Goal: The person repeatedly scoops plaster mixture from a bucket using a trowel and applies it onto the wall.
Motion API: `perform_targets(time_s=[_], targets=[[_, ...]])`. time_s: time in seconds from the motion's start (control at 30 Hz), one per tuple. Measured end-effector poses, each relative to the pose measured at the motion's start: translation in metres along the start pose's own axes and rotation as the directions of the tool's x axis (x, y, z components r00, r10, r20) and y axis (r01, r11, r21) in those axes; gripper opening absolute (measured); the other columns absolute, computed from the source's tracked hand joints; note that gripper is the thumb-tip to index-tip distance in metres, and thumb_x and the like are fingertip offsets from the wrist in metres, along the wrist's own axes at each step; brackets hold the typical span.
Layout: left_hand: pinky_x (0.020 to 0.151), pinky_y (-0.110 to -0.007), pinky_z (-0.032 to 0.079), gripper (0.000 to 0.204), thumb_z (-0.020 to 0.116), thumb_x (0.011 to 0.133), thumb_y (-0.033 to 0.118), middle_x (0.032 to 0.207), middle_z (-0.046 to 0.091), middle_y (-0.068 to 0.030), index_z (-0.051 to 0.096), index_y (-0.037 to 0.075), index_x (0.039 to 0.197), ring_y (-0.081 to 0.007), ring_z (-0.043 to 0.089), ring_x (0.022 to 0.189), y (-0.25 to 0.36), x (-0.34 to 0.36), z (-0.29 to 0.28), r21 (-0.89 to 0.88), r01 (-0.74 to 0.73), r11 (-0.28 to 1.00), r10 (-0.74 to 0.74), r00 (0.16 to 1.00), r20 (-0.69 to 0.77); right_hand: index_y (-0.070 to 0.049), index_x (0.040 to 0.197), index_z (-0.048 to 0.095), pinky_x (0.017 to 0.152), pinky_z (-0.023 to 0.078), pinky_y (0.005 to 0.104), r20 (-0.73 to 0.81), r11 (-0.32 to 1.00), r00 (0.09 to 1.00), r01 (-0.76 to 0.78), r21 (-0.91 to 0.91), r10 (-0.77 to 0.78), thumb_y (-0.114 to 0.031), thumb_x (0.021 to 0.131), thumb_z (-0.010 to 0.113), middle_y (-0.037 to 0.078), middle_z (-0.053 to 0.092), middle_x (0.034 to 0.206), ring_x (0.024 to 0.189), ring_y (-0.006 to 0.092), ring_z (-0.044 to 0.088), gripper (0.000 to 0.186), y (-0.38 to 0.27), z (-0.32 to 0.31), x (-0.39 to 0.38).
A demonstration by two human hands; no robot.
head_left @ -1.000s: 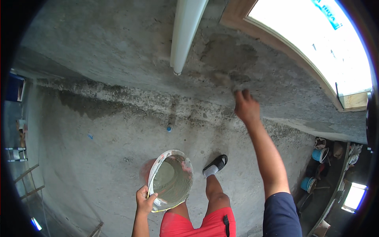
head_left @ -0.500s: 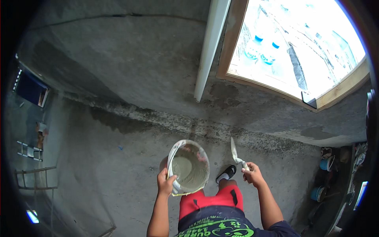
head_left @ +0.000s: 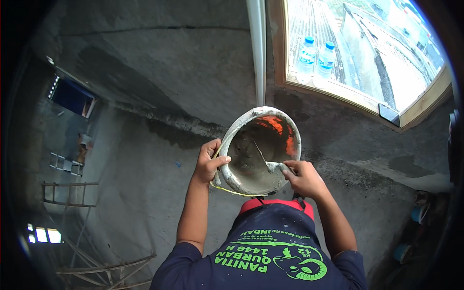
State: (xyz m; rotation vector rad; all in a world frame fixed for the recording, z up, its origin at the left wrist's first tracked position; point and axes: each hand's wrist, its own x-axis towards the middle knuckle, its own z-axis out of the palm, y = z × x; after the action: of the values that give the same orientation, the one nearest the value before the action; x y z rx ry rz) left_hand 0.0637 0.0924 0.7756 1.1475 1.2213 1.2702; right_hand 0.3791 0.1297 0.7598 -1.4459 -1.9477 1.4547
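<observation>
Fingers of the right hand (head_left: 304, 178) closed round the trowel (head_left: 272, 167), whose long axis slanted forward and left from them, blade inside the bucket (head_left: 244, 117) of grey mortar (head_left: 244, 166). The left hand (head_left: 210, 160) gripped the bucket's left rim. Beyond, two bottles (head_left: 307, 55) stood at the window (head_left: 362, 55).

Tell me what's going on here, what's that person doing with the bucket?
Someone in a dark shirt is working with both hands. The left hand holds the bucket by its left side. The right hand holds a trowel, with its blade inside the bucket, where there is grey mix. Two bottles stand at the window.
</observation>
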Motion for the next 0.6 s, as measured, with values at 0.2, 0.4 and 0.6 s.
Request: perform_targets(time_s=[0.2,0.4,0.6], targets=[[0.059,-0.024,0.032,0.027,0.073,0.071,0.009,0.07,0.046,0.0058,0.046,0.012,0.071,-0.004,0.039,0.064,0.03,0.017,0.028,0.001,-0.041,0.999,0.041,0.998,0.053,0.005,0.121,0.07,0.1,0.052,0.045,0.024,0.973,0.976,0.218,-0.079,-0.217,-0.017,0.092,0.064,0.029,0.071,0.11,0.106,0.0422,0.069,0.037,-0.024,-0.031,0.036],[0.059,-0.024,0.032,0.028,0.073,0.071,0.009,0.068,0.046,0.005,0.045,0.011,0.07,-0.0046,0.039,0.063,0.037,0.034,0.036,0.06,-0.063,0.996,0.058,0.995,0.076,0.001,0.119,0.072,0.097,0.054,0.0429,0.373,0.855,0.877,0.424,-0.299,-0.304,-0.017,0.091,0.066,0.026,0.073,0.107,0.104,0.0391,0.071,0.034,-0.026,-0.055,0.05],[0.058,-0.024,0.031,0.028,0.072,0.071,0.008,0.068,0.045,0.005,0.044,0.011,0.07,-0.0043,0.039,0.064,0.04,0.04,0.043,0.087,-0.062,0.994,0.056,0.996,0.069,-0.001,0.119,0.074,0.099,0.054,0.044,0.27,0.932,0.935,0.293,-0.214,-0.232,-0.018,0.092,0.064,0.024,0.073,0.11,0.106,0.0383,0.07,0.033,0.002,-0.065,0.061]])
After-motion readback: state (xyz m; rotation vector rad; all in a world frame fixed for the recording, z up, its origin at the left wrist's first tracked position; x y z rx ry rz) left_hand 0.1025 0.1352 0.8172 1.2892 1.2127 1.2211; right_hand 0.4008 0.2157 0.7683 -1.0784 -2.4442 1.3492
